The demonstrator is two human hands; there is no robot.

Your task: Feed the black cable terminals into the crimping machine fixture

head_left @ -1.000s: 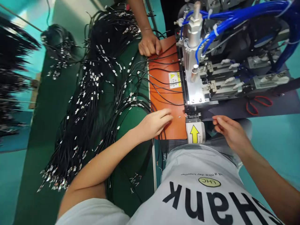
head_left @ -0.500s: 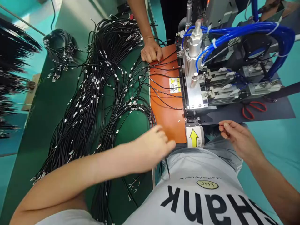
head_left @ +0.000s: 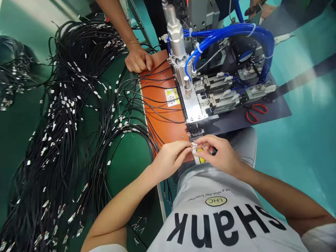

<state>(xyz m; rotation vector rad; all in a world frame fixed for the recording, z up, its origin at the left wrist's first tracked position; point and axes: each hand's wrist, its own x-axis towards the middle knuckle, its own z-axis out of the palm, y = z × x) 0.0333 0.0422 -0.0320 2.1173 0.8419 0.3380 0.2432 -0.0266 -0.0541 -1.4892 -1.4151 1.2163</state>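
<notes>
My left hand (head_left: 172,157) is closed in a pinch on a black cable (head_left: 154,131), which runs to it across the orange plate. Thin wires seem to stick out at its fingertips. Facing it, my right hand (head_left: 220,154) has its fingers curled at those wire ends; a small dark thing shows among its fingers, too small to name. Both hands are over the white label with a yellow arrow (head_left: 201,160), at the near corner of the machine (head_left: 195,110). Several black cables (head_left: 160,107) lie across the orange plate (head_left: 168,131) into the machine's edge.
A large heap of black cables with white tags (head_left: 63,105) covers the green table (head_left: 128,154) at left. Another person's hand (head_left: 138,58) rests at the plate's far corner. Blue air hoses (head_left: 228,31) arch over the machine. Red-handled scissors (head_left: 256,112) lie on the dark board at right.
My left hand has moved onto a black cable and pinches it. My right hand has come left to meet it. The view has shifted right; the other person's hand stays at the plate.
</notes>
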